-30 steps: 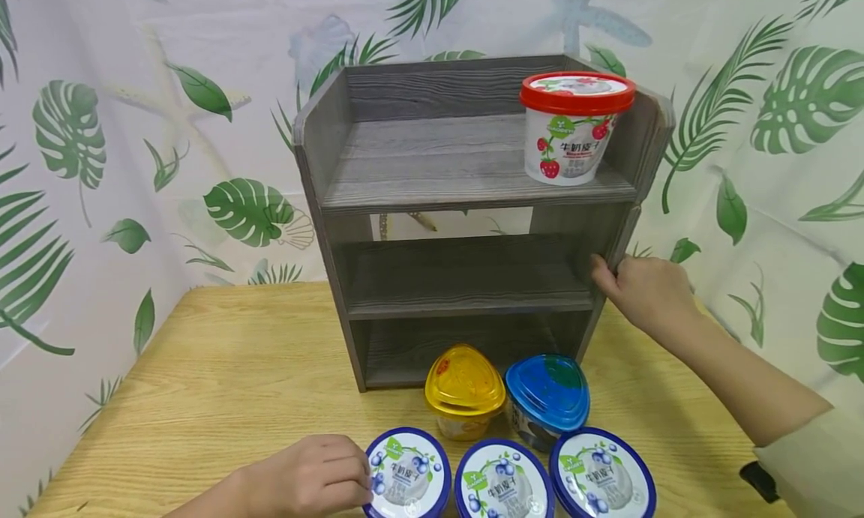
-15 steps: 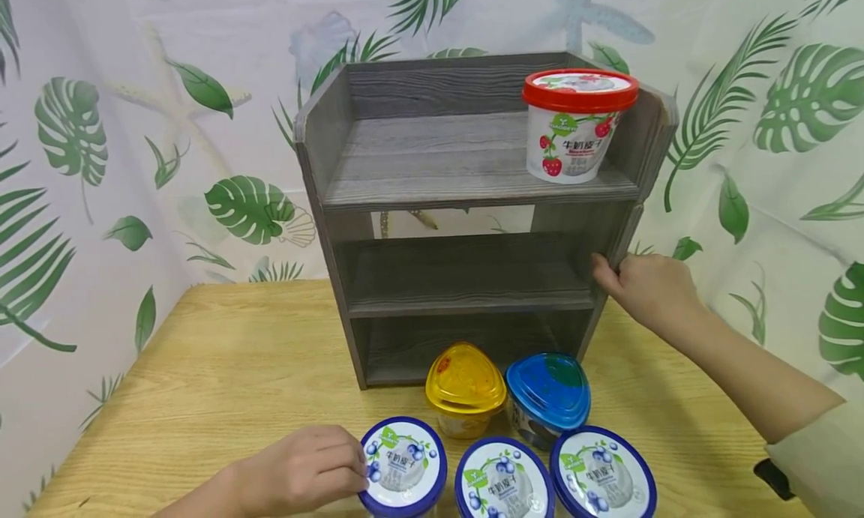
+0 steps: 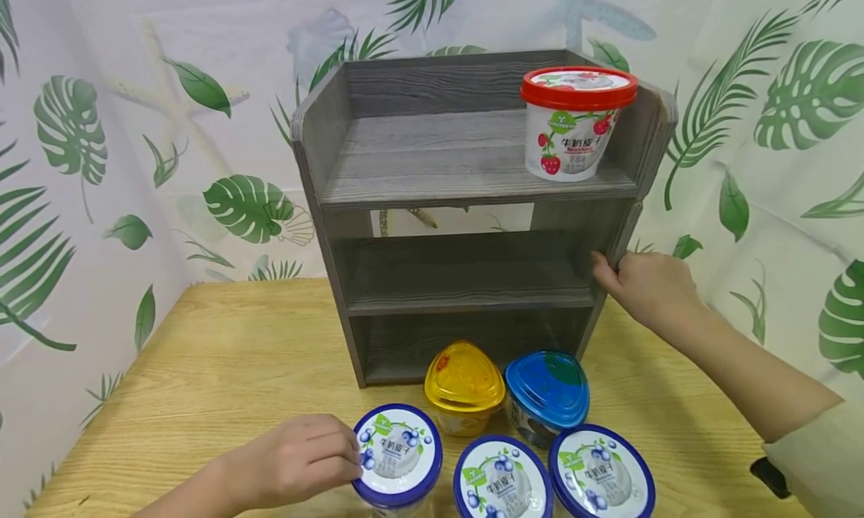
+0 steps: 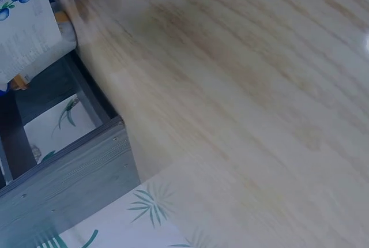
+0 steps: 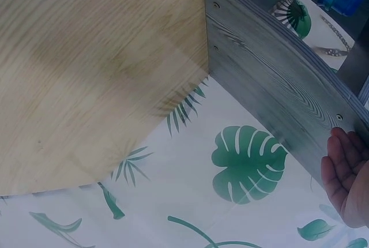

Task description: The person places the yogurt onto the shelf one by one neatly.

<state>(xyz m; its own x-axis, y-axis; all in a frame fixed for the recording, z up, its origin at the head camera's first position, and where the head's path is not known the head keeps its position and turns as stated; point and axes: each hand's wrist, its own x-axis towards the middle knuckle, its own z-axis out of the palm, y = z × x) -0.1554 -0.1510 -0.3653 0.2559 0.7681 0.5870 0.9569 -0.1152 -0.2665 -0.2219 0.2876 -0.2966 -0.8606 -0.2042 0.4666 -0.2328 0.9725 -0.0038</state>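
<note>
My left hand point(image 3: 300, 458) grips the left side of a round blueberry tub point(image 3: 398, 452) with a dark blue rim on its white lid. Part of that tub's white wall point(image 4: 29, 34) shows at the upper left in the left wrist view. On the grey wooden shelf unit point(image 3: 472, 306), my right hand point(image 3: 651, 289) holds the right side panel, thumb at the front edge. In the right wrist view its curled fingers point(image 5: 340, 161) lie against the outer face of that panel. Two more blueberry tubs stand to the right, one in the middle point(image 3: 502, 479) and one beyond point(image 3: 602, 469).
A red-lidded strawberry tub point(image 3: 572, 139) sits on the top shelf at the right. Before the bottom shelf stand a yellow-lidded cup point(image 3: 464, 387) and a blue-lidded cup point(image 3: 548, 390). Bare wooden table point(image 3: 223, 353) extends to the left. A leaf-patterned cloth point(image 3: 202, 151) hangs behind.
My left hand has moved the blueberry tub slightly left and away from me, and more of its side now shows under the lid. My right hand stays on the shelf unit.
</note>
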